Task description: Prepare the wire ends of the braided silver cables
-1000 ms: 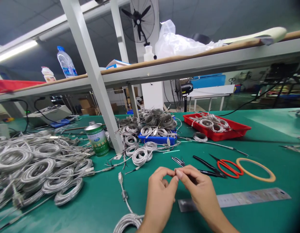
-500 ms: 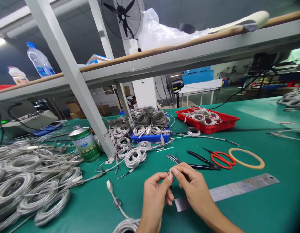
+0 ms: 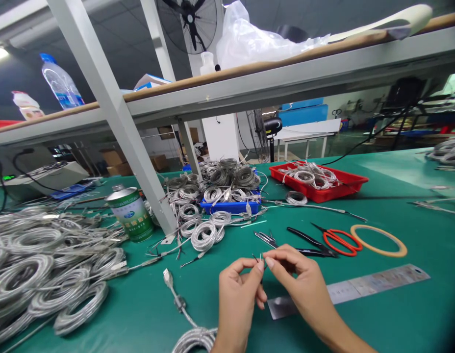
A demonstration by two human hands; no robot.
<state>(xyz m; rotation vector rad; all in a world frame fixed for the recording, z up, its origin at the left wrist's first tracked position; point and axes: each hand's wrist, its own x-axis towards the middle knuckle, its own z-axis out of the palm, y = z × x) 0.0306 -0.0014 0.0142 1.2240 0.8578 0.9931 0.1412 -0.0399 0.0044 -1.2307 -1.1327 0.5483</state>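
At the front middle, my left hand (image 3: pixel 241 294) pinches the thin wire ends of a cable between thumb and index finger. Close against it on the right, my right hand (image 3: pixel 299 274) has thumb and index finger pressed together at the same fine wires (image 3: pixel 260 257). Left of my hands lies a coiled silvery cable (image 3: pixel 194 340) with a USB plug (image 3: pixel 167 277) and a dark ferrite bead (image 3: pixel 180 303). A steel ruler (image 3: pixel 374 284) lies partly behind my right wrist. Tweezers (image 3: pixel 265 239), black nippers (image 3: pixel 310 242) and orange-handled scissors (image 3: pixel 341 242) lie beyond my hands.
Coiled cables (image 3: pixel 36 274) heap up at left beside a green can (image 3: pixel 134 215). A shelf post (image 3: pixel 117 117) stands on the green table. Cables fill a blue tray (image 3: pixel 231 207) and a red tray (image 3: pixel 323 193). A yellow tape ring (image 3: pixel 400 249) lies at right.
The view has shifted slightly. My right thumb and index fingertips have moved a little apart from my left fingertips, and a pale wire end shows between the hands.
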